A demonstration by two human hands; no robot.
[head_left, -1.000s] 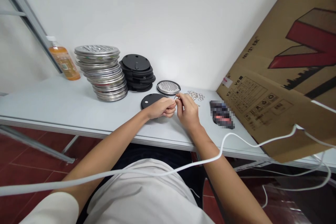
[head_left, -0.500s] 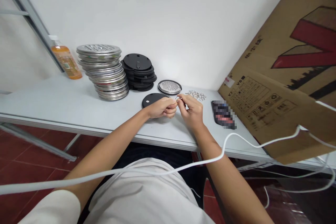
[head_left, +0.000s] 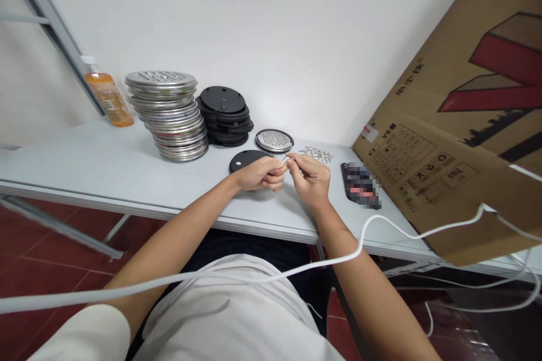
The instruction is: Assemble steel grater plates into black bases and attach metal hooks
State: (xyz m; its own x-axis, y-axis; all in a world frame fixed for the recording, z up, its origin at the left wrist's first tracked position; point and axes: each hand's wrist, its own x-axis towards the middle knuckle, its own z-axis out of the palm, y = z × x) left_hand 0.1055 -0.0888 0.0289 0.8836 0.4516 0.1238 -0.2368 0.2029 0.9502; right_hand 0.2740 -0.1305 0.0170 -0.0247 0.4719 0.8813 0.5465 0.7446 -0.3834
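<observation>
Over the front of the table, my left hand (head_left: 263, 174) and my right hand (head_left: 311, 176) meet with fingers pinched. Between their fingertips is a small, thin, curved metal wire piece (head_left: 287, 158), mostly covered by the fingers. Both hands are closed on it; its exact shape is too small to make out. A round black disc (head_left: 240, 165) with a pale round spot lies partly behind my left hand. Just past my right hand is a loose pile of small metal wire pieces (head_left: 318, 154). A round perforated metal plate (head_left: 274, 140) in a black rim lies behind the hands.
A tall stack of round metal plates (head_left: 167, 118) stands left, beside a stack of black discs (head_left: 224, 115). An orange bottle (head_left: 109, 96) is at the far left. A phone-like dark object (head_left: 361, 185), partly pixelated, and a large cardboard box (head_left: 449, 141) are right. A white cable (head_left: 271, 277) crosses in front.
My right hand has shifted very slightly right, apart a touch more from my left hand. Both keep their pinch on the wire piece.
</observation>
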